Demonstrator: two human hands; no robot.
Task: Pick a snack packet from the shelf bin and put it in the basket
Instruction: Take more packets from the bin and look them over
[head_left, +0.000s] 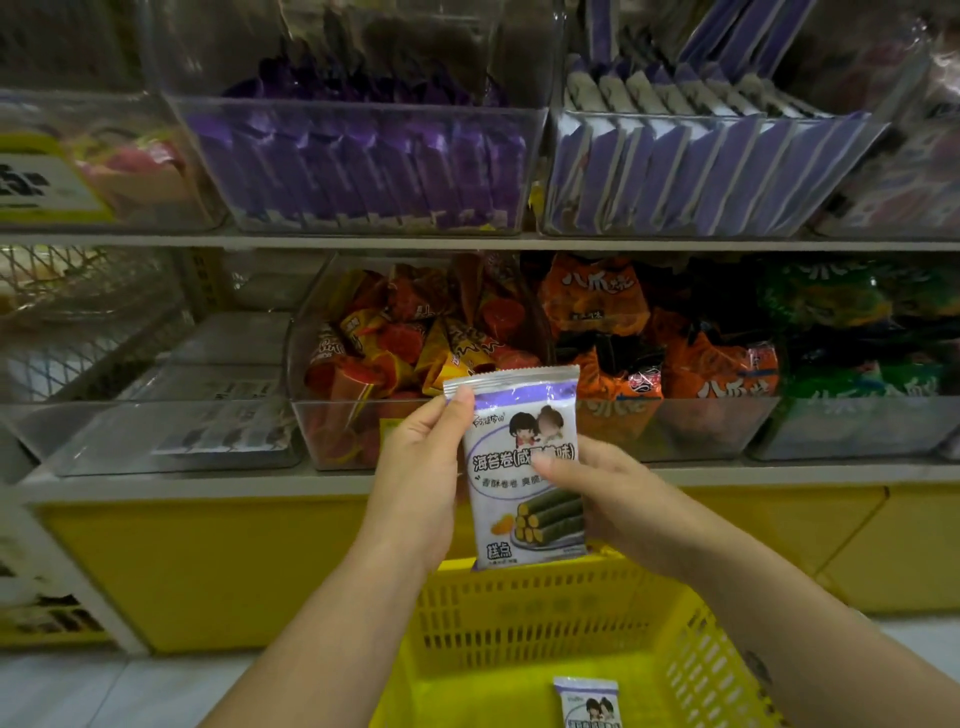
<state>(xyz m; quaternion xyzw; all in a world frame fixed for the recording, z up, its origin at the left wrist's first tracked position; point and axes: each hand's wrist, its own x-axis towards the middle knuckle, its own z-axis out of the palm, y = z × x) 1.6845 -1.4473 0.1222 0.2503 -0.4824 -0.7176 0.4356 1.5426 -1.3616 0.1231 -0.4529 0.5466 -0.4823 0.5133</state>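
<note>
Packet (506, 483) over 6 o'clock basket (519, 613) — left grip (421, 467) pinches its 11 o'clock corner, right grip (608, 493) clasps its 3 o'clock edge — uneven release may overshoot the rim.

grey shelf boards (363, 242) over a yellow base (208, 561), pale floor (104, 691) below

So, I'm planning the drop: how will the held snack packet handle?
Probably light: the left hand and right hand hold the snack packet with fingertips alone. Its glossy film looks slippery. It stands flat, so likely fairly stiff.
</note>
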